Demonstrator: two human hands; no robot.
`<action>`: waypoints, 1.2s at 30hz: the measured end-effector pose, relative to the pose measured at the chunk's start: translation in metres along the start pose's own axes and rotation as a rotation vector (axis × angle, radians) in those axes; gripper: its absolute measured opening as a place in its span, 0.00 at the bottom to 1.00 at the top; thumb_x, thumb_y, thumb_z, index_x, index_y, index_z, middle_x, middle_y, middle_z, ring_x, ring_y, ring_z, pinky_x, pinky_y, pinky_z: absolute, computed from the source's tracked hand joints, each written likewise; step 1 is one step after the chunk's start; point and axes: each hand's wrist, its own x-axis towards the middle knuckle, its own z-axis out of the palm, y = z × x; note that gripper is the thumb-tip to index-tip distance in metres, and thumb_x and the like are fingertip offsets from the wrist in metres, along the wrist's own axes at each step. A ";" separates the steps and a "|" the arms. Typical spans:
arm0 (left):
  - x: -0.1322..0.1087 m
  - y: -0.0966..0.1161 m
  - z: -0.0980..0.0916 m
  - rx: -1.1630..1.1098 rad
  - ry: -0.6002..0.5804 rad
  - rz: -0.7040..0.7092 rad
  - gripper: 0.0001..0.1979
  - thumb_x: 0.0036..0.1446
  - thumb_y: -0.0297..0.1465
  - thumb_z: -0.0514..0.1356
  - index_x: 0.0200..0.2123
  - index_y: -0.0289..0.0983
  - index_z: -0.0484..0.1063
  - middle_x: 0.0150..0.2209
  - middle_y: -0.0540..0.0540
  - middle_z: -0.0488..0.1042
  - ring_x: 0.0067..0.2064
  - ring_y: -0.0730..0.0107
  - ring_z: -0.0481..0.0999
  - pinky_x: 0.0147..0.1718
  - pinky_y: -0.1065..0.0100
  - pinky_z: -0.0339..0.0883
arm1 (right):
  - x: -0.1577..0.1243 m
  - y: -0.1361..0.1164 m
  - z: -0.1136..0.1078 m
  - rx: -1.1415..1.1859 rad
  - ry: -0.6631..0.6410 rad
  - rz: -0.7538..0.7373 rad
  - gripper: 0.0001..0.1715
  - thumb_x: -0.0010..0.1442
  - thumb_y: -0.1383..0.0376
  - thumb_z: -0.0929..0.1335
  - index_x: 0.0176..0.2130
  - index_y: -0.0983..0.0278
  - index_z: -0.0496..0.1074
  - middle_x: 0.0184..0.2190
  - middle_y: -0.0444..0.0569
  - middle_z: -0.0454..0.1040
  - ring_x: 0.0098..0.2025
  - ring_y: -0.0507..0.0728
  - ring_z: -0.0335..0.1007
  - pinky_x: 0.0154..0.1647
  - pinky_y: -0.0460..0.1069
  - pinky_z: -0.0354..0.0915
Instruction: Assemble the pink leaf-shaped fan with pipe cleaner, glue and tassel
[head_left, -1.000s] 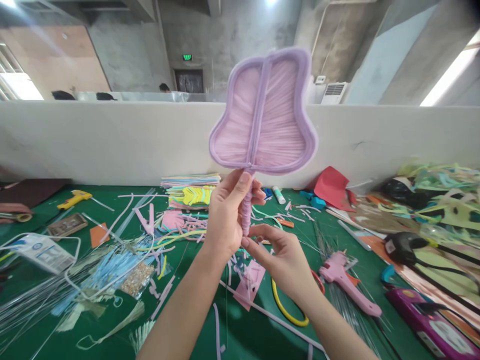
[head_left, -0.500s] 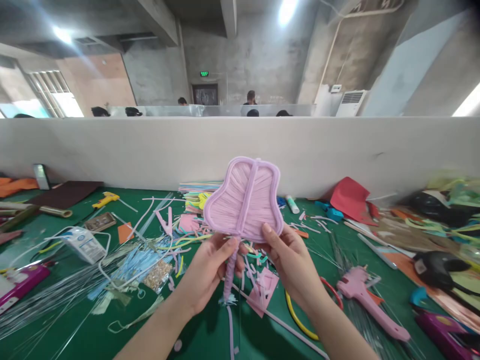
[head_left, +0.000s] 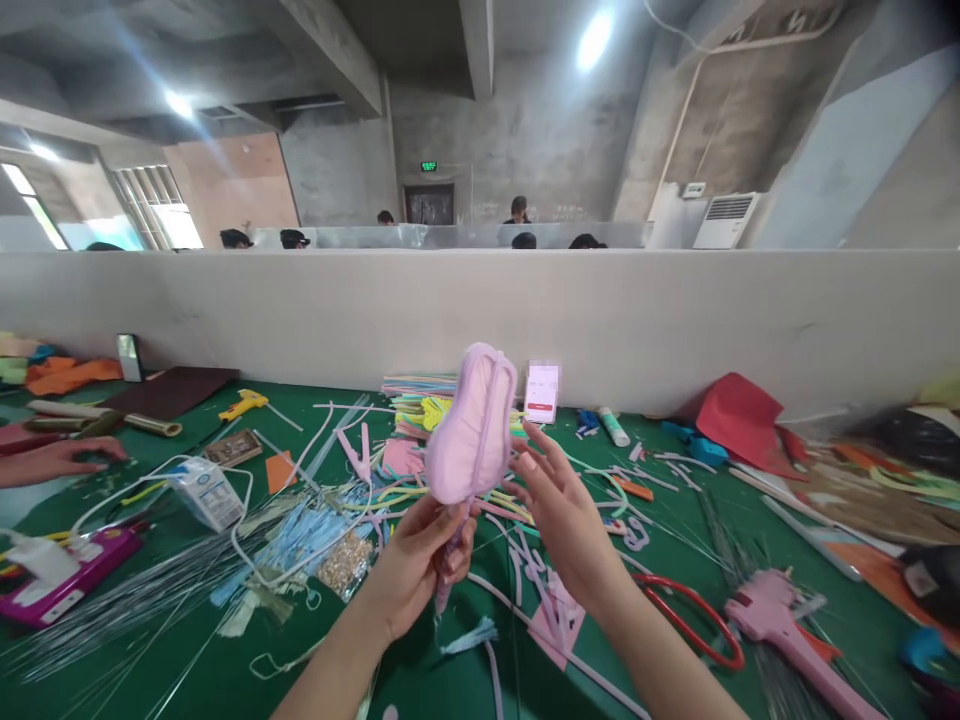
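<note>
A pink-lilac hand fan [head_left: 472,425] with a fuzzy rim and a rib down its middle is held upright, turned partly edge-on. My left hand [head_left: 424,560] is closed round its wrapped handle, just under the fan's face. A pale blue tassel [head_left: 471,636] dangles from the handle's lower end. My right hand [head_left: 562,520] is beside the fan's right edge, fingers apart and holding nothing; whether a fingertip brushes the rim I cannot tell. Lilac pipe cleaners [head_left: 551,600] and a pink card [head_left: 559,625] lie beneath my hands.
A pink glue gun [head_left: 780,620] and red-handled scissors [head_left: 694,620] lie at right. A phone [head_left: 541,392] leans on the partition behind the fan. At left are a milk-type carton [head_left: 206,493], blue strands [head_left: 300,540], thin wires and a purple power strip [head_left: 82,575]. Another person's hand [head_left: 79,458] reaches in far left.
The fan has turned from face-on to nearly edge-on. My right hand has let go of its lower right rim and opened. The view has shifted, and another person's hand has appeared at left.
</note>
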 end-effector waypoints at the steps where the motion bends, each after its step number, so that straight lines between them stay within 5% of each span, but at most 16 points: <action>1: 0.002 -0.003 -0.001 0.046 0.019 0.028 0.19 0.47 0.41 0.69 0.34 0.34 0.70 0.23 0.54 0.65 0.20 0.84 0.58 0.18 0.77 0.50 | 0.001 -0.002 0.001 -0.010 0.033 -0.022 0.33 0.55 0.51 0.71 0.58 0.51 0.63 0.58 0.47 0.67 0.59 0.59 0.63 0.59 0.55 0.60; 7: 0.017 -0.022 -0.018 0.592 0.156 0.286 0.17 0.56 0.44 0.61 0.29 0.37 0.62 0.22 0.55 0.62 0.23 0.78 0.61 0.22 0.74 0.55 | 0.006 -0.027 -0.004 0.050 0.019 -0.113 0.35 0.57 0.39 0.62 0.54 0.57 0.68 0.52 0.52 0.73 0.50 0.61 0.71 0.46 0.55 0.69; 10: 0.019 -0.027 -0.027 0.857 0.223 0.391 0.15 0.58 0.43 0.59 0.30 0.37 0.65 0.24 0.54 0.62 0.26 0.74 0.64 0.27 0.72 0.58 | 0.007 -0.039 -0.014 -0.118 0.110 -0.217 0.28 0.59 0.46 0.65 0.53 0.56 0.70 0.41 0.48 0.78 0.40 0.56 0.74 0.39 0.51 0.70; 13: 0.019 -0.030 -0.031 1.005 0.280 0.446 0.14 0.58 0.43 0.58 0.30 0.37 0.67 0.25 0.53 0.64 0.27 0.72 0.64 0.28 0.71 0.58 | 0.006 -0.047 -0.024 -0.316 0.153 -0.331 0.20 0.59 0.54 0.68 0.49 0.56 0.73 0.40 0.46 0.79 0.41 0.55 0.74 0.42 0.50 0.69; 18: 0.019 -0.034 -0.034 1.082 0.352 0.548 0.13 0.57 0.42 0.59 0.31 0.37 0.69 0.26 0.51 0.69 0.27 0.71 0.68 0.28 0.71 0.61 | 0.003 -0.050 -0.025 -0.458 0.093 -0.425 0.13 0.58 0.58 0.69 0.43 0.59 0.76 0.42 0.48 0.80 0.43 0.56 0.75 0.45 0.51 0.70; 26: 0.015 -0.039 -0.033 1.119 0.334 0.648 0.09 0.58 0.37 0.59 0.31 0.38 0.69 0.25 0.53 0.69 0.26 0.73 0.69 0.26 0.74 0.63 | -0.002 -0.048 -0.025 -0.541 0.068 -0.588 0.17 0.59 0.62 0.70 0.49 0.55 0.73 0.41 0.45 0.78 0.41 0.52 0.75 0.40 0.48 0.72; 36: 0.018 -0.036 -0.036 1.093 0.405 0.651 0.08 0.57 0.37 0.60 0.32 0.38 0.69 0.27 0.51 0.72 0.29 0.71 0.73 0.29 0.73 0.66 | -0.010 -0.055 -0.021 -0.466 0.000 -0.480 0.13 0.53 0.64 0.74 0.40 0.60 0.72 0.37 0.45 0.77 0.35 0.50 0.74 0.36 0.45 0.72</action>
